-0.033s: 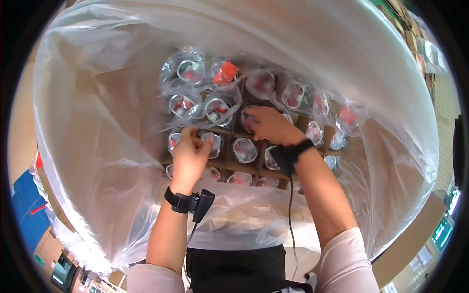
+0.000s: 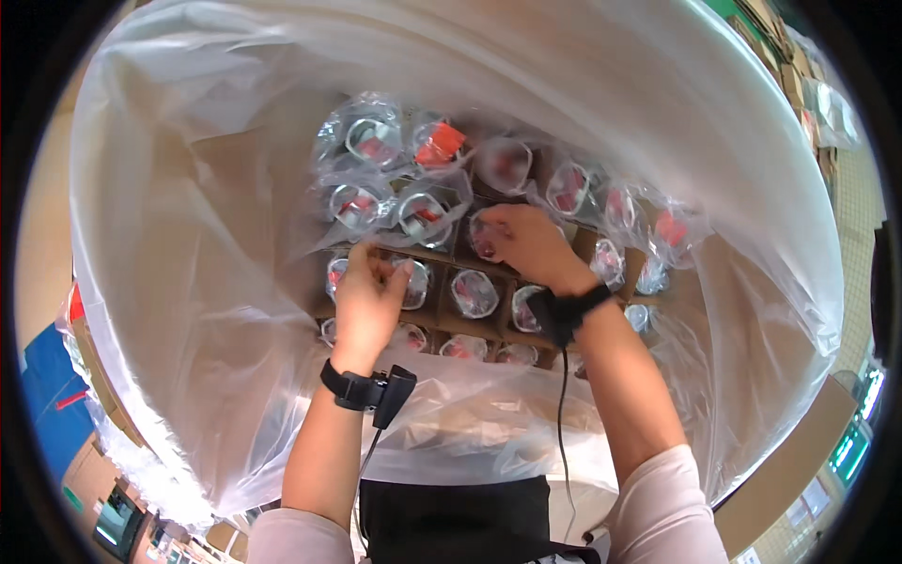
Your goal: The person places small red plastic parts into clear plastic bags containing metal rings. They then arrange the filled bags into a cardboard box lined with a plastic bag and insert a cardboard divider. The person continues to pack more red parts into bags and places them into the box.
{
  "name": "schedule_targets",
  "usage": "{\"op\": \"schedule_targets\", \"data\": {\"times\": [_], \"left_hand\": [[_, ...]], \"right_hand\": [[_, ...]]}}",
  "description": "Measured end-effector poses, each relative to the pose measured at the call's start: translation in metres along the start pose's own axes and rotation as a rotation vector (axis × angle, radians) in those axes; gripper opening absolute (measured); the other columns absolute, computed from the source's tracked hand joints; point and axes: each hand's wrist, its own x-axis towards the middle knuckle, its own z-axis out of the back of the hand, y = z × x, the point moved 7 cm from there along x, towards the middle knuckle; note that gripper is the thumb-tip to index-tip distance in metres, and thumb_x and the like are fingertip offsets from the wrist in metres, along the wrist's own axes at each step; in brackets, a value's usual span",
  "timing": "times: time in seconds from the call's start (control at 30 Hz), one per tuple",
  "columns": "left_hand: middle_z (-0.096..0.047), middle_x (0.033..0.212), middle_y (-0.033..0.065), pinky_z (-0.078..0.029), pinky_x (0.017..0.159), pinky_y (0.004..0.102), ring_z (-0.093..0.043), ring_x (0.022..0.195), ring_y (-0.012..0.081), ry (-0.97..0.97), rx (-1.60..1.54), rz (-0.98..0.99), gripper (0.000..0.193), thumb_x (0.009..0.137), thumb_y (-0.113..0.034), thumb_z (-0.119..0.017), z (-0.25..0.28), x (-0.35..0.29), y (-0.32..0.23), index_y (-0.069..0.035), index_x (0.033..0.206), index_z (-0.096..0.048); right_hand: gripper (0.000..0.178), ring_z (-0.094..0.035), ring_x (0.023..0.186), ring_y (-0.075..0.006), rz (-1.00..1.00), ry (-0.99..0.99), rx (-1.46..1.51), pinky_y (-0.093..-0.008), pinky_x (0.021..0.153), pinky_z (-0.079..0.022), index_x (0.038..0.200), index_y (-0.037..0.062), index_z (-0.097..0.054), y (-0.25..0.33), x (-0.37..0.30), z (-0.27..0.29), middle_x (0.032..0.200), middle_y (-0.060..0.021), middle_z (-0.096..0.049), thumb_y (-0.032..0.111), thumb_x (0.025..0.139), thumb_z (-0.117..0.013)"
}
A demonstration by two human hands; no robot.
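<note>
Both hands work inside a large clear bag [image 2: 188,235] that lines a box with a cardboard divider grid [image 2: 442,324]; the cells hold bagged round parts. The left hand [image 2: 368,299], at the near left of the grid, has its fingers curled shut on a fold of film over one part [image 2: 413,282]. The right hand [image 2: 528,246], at centre, closes its fingers over another part [image 2: 484,235] in its cell.

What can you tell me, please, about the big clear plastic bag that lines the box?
The clear plastic bag is a thin, glossy, wrinkled film, translucent and standing open around the cardboard divider grid. Its walls rise on every side; folds drape over the wrapped pieces. Both forearms reach in over its near edge.
</note>
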Motion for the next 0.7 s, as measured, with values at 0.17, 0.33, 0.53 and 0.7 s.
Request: {"op": "schedule_targets", "data": {"times": [0.17,0.33,0.53,0.7], "left_hand": [[-0.056,0.115,0.0187,-0.051,0.079,0.0355,-0.059,0.098,0.0319,-0.186,0.032,-0.325,0.042,0.083,-0.001,-0.064,-0.002,0.003,-0.021,0.004,0.123,-0.053],[-0.053,0.121,0.0173,-0.053,0.075,0.0379,-0.061,0.095,0.0305,0.040,-0.236,-0.161,0.050,0.079,0.010,-0.053,-0.016,0.002,-0.010,0.001,0.128,-0.053],[-0.064,0.110,0.0188,-0.056,0.074,0.0473,-0.068,0.088,0.0356,0.302,0.576,-0.109,0.063,0.084,-0.011,-0.057,-0.036,0.023,-0.026,-0.017,0.145,-0.041],[-0.071,0.097,0.0182,-0.057,0.077,0.0457,-0.070,0.091,0.0355,0.484,0.730,-0.030,0.068,0.086,-0.015,-0.056,-0.043,0.035,-0.016,-0.016,0.150,-0.034]], "right_hand": [[0.031,-0.067,0.083,-0.0367,0.533,-0.432,-0.273,-0.0443,0.073,-0.055,0.107,0.0001,-0.064,0.068,-0.004,-0.021,0.094,-0.0208,-0.066,0.008,0.077,-0.067],[0.020,-0.068,0.088,-0.0391,0.290,-0.173,-0.537,-0.0448,0.077,-0.056,0.092,-0.0020,-0.065,0.064,0.030,-0.064,0.093,-0.0248,-0.066,0.010,0.077,-0.066],[0.024,-0.067,0.084,-0.0420,0.235,-0.252,-0.583,-0.0447,0.075,-0.055,0.096,-0.0093,-0.062,0.048,0.055,-0.053,0.089,-0.0278,-0.067,0.007,0.078,-0.061],[0.032,-0.070,0.075,-0.0298,0.246,-0.268,-0.121,-0.0430,0.065,-0.053,0.114,-0.0035,-0.060,0.073,-0.009,-0.038,0.081,-0.0235,-0.066,0.004,0.083,-0.057]]}}
